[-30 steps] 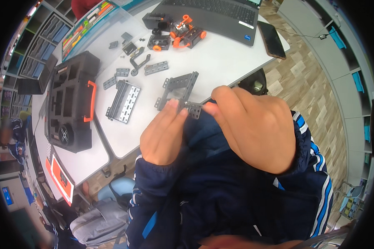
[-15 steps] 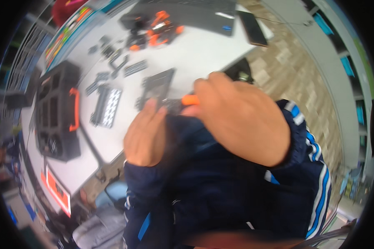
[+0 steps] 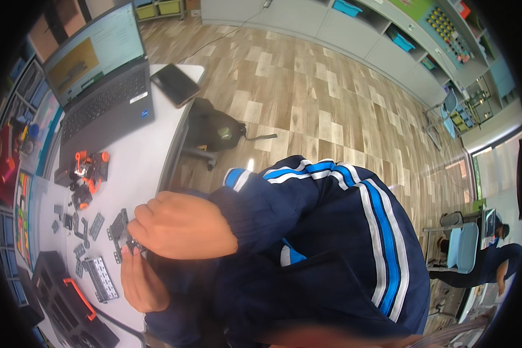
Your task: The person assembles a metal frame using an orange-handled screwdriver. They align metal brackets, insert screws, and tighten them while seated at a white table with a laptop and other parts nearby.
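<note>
Left hand (image 3: 144, 284) pinches grey bracket (image 3: 119, 225); right hand (image 3: 182, 226), just beside, grip hidden. A slackened pinch could drop the bracket.

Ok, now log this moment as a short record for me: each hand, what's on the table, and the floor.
Left hand: fingers on the end of a grey frame
Right hand: bent over the same frame; what its fingers grip is hidden
Table: white
Laptop: open, screen lit
Phone: lying at the table's corner
Model: orange and black, in front of the laptop
Silver plate: full of holes, near the left hand
Case: dark, orange handle
Floor: wood-patterned
</note>
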Demonstrator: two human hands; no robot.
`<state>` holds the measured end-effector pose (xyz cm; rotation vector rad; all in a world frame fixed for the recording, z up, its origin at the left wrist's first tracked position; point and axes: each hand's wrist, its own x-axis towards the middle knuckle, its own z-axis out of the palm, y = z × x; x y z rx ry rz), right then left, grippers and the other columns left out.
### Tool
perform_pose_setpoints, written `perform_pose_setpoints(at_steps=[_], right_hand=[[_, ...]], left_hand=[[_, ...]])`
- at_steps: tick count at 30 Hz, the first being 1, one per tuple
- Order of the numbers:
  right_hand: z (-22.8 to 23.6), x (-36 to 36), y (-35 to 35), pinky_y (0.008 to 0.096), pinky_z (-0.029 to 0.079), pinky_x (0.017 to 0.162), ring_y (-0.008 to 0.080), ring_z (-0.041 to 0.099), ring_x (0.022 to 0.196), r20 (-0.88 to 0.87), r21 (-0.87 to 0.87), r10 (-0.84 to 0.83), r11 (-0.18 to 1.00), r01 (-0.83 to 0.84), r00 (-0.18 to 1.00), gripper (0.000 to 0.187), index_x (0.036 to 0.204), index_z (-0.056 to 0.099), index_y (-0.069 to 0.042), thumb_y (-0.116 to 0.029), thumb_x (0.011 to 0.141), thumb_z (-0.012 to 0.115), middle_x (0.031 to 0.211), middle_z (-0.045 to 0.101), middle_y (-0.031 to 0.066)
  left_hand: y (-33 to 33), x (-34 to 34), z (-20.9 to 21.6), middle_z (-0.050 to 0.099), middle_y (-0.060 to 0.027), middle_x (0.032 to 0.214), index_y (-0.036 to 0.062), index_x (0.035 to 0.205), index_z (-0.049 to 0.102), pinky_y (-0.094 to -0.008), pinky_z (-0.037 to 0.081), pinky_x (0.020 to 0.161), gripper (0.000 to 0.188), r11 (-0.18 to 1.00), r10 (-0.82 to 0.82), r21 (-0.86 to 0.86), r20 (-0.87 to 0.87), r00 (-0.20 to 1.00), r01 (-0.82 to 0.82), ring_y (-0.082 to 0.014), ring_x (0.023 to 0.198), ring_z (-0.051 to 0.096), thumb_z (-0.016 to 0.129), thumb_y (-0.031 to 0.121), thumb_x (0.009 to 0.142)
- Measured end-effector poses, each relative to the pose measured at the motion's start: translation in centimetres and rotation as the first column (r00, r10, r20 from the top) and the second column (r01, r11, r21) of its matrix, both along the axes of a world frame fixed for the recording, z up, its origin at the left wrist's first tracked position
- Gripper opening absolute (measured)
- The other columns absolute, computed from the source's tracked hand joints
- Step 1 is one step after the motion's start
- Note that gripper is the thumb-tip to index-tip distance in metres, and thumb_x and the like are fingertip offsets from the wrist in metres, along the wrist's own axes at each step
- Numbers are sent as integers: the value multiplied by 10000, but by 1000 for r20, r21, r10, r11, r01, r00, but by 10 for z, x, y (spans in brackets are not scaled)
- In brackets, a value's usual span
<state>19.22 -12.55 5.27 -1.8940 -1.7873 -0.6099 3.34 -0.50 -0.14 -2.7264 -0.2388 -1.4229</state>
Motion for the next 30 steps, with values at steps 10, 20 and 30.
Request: perform_pose_setpoints(at_steps=[10,20,30], right_hand=[[-5,14,-5,372,486,791,275,611,878,-136,44,120,992,-115,983,209,920,601,-29,-168,765,614,889,603,109],[-24,36,24,416,463,785,337,572,851,-370,-117,188,962,-246,910,71,886,562,7,-50,896,603,856,567,148],[-45,50,37,404,502,749,379,607,889,-613,-155,142,943,-294,777,110,997,583,9,6,896,627,955,570,162]], left_hand=[[4,4,7,721,-231,1039,-54,1057,719,-408,597,834,207,996,-78,24,-102,992,80,-371,979,717,687,-83,855],[17,7,-4,727,-173,990,-27,996,740,-373,608,837,321,1000,7,15,-177,984,-4,-317,946,720,691,-70,682],[25,15,-11,726,-164,1008,-25,983,741,-374,620,840,275,1000,13,24,-209,978,-9,-312,956,717,671,12,720]])
